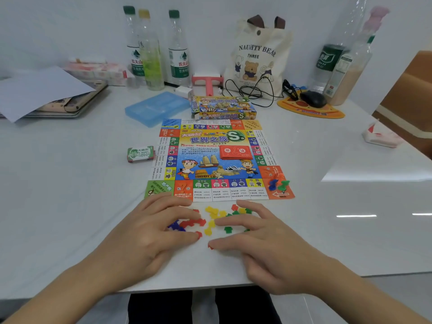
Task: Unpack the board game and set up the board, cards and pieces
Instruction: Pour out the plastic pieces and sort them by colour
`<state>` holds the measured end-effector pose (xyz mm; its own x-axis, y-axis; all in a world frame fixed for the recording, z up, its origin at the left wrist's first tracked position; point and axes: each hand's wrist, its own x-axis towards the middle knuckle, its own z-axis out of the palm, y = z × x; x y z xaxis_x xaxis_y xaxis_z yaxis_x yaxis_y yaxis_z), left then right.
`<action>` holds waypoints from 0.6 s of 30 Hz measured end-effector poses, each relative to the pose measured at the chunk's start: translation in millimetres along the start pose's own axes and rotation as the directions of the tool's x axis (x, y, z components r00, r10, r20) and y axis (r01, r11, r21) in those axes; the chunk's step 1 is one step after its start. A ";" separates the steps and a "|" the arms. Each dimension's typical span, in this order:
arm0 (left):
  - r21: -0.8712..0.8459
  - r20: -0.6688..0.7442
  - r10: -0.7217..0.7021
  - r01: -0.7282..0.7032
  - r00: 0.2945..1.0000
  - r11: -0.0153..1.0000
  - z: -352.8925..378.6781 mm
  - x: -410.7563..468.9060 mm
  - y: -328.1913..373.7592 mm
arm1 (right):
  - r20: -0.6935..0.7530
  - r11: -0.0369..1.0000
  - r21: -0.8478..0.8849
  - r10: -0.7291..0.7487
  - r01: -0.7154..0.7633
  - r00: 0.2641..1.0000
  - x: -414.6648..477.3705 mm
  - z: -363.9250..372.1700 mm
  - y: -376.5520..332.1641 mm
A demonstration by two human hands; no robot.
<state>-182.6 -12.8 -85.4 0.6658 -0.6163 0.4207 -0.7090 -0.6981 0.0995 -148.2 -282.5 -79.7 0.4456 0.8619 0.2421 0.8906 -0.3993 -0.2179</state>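
Observation:
The colourful game board (217,160) lies flat on the white table (70,195). A red card stack (236,152) sits on the board's middle, and a few pawns (278,183) stand on its near right corner. A stack of play money (140,154) lies left of the board. The game box (223,108) rests behind it. Small red, yellow, green and blue plastic pieces (214,218) are scattered in front of the board. My left hand (154,232) and my right hand (259,242) lie with spread fingers on these pieces, touching them from either side.
At the back stand several water bottles (178,50), a tote bag (257,57) with cables, a blue plastic case (156,108), a mouse on a pad (313,99), and papers on a laptop (46,94). A tissue pack (381,134) lies at the right.

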 end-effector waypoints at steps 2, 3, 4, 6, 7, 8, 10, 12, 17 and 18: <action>0.014 -0.013 -0.020 0.020 1.000 1.000 -1.2 -2.0 -1.1 | 0.010 1.000 -0.002 -0.010 0.010 1.000 5.7 1.9 -2.6; 0.023 -0.020 -0.034 0.035 0.999 0.999 -1.2 -2.5 -1.5 | 0.016 1.000 -0.002 -0.016 0.016 1.000 9.0 2.9 -3.8; 0.028 -0.032 -0.051 0.052 0.998 0.998 -1.0 -3.1 -2.3 | 0.023 1.000 -0.001 -0.020 0.020 1.000 12.6 4.1 -4.9; 0.023 -0.055 -0.089 0.091 0.994 0.996 0.4 -3.9 -4.5 | 0.037 1.000 -0.007 -0.016 0.016 0.999 18.9 6.0 -6.1; 0.022 -0.063 -0.112 0.114 0.992 0.993 0.8 -4.6 -5.9 | 0.040 1.000 -0.011 -0.011 0.011 0.999 20.8 6.8 -6.3; 0.019 -0.068 -0.137 0.138 0.988 0.990 1.0 -5.9 -8.0 | 0.037 1.000 -0.013 -0.005 0.006 0.999 22.0 7.1 -6.2; 0.011 -0.068 -0.173 0.174 0.983 0.985 -0.8 -10.3 -12.2 | 0.018 1.000 -0.005 0.004 -0.004 1.000 21.6 7.0 -5.4; 0.021 -0.046 -0.152 0.153 0.987 0.988 -3.3 -17.3 -16.2 | -0.002 1.000 0.002 0.011 -0.011 1.000 20.9 6.9 -3.5; 0.039 0.042 -0.032 0.031 0.999 0.999 -6.4 -26.3 -18.9 | -0.020 1.000 0.006 0.018 -0.017 1.000 22.3 6.9 0.5; 0.041 0.049 -0.029 0.027 0.998 0.999 -7.1 -26.1 -19.0 | -0.020 1.000 0.006 0.022 -0.022 1.000 22.9 5.8 0.8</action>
<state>-188.1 19.1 -91.9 0.6966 -0.6131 0.3726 -0.6809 -0.7287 0.0737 -137.9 -261.3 -79.8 0.4665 0.8467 0.2559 0.8802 -0.4160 -0.2284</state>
